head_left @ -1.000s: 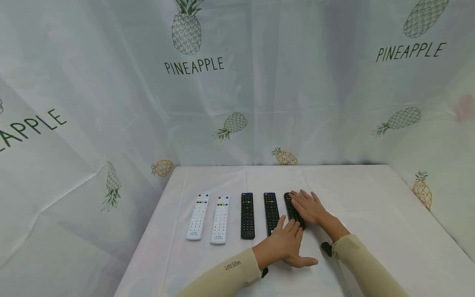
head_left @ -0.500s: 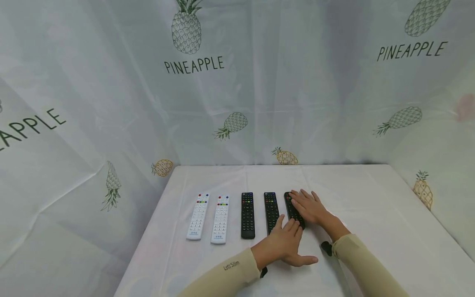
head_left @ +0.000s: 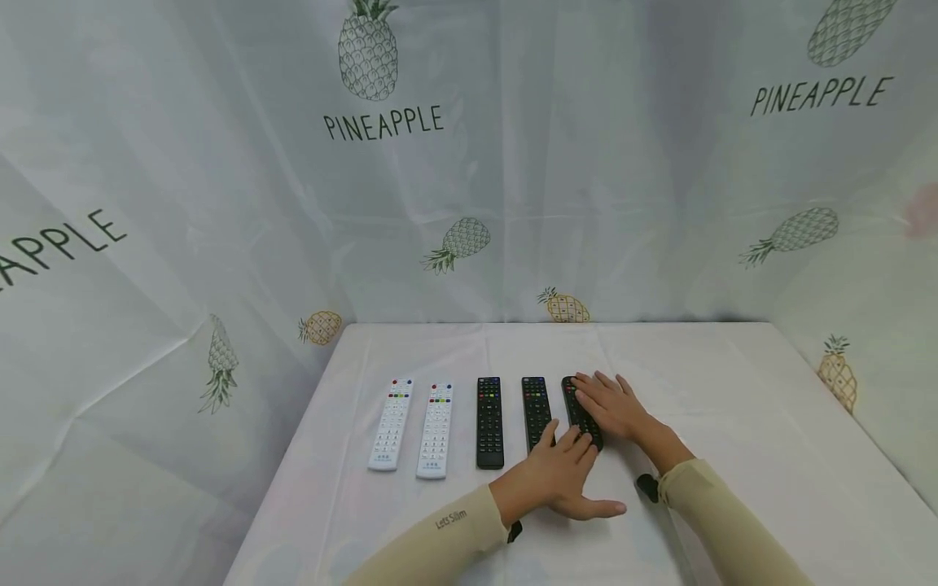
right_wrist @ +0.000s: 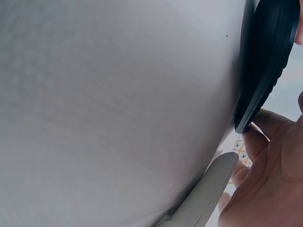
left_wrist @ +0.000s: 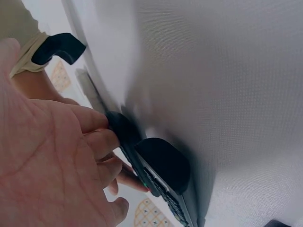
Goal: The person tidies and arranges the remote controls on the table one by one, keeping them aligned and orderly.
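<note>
In the head view the rightmost black remote control lies slightly tilted on the table. My right hand lies over its upper right side, fingers extended and touching it. My left hand has its fingers spread and its fingertips at the remote's near end; its thumb points right. The left hand partly covers the lower end of the middle black remote. Close up, the left wrist view shows the fingers of my left hand against a black remote's end. My right hand touches a black remote in the right wrist view.
Further left lie another black remote and two white remotes, one inner and one outer. A pale, long object lies beside my right hand, mostly hidden in the head view. Pineapple-print cloth hangs behind the white table.
The head view has tilted slightly, so the scene sits a little higher. My left hand has shifted a touch to the left; my right hand and the remotes look unmoved.
</note>
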Demonstrator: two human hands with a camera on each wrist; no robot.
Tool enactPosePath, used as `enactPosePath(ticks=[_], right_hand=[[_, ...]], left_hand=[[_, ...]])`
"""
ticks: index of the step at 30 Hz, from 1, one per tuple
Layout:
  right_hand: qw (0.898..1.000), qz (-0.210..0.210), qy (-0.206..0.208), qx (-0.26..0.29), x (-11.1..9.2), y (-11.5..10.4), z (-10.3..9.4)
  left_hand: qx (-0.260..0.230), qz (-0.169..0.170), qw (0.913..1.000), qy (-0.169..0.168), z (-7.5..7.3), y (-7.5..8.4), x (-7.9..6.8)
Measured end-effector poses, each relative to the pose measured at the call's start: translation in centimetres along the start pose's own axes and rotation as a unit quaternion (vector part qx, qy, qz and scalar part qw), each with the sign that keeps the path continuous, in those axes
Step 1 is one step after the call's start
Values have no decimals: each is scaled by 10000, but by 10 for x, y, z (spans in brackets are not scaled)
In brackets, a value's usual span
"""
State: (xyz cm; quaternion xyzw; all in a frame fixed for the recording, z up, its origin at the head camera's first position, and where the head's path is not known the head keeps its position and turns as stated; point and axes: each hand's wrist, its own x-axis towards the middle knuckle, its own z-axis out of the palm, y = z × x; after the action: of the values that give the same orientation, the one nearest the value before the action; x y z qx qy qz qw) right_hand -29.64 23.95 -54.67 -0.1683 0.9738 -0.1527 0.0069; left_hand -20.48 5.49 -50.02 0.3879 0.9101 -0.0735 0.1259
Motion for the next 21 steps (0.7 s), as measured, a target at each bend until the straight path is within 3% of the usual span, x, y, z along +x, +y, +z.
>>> enactPosePath(ticks=[21], right_hand=[[10000,52,-16,9,-3,-1,-2]], left_hand=[[-95,28,9999,-90,1,0,1]])
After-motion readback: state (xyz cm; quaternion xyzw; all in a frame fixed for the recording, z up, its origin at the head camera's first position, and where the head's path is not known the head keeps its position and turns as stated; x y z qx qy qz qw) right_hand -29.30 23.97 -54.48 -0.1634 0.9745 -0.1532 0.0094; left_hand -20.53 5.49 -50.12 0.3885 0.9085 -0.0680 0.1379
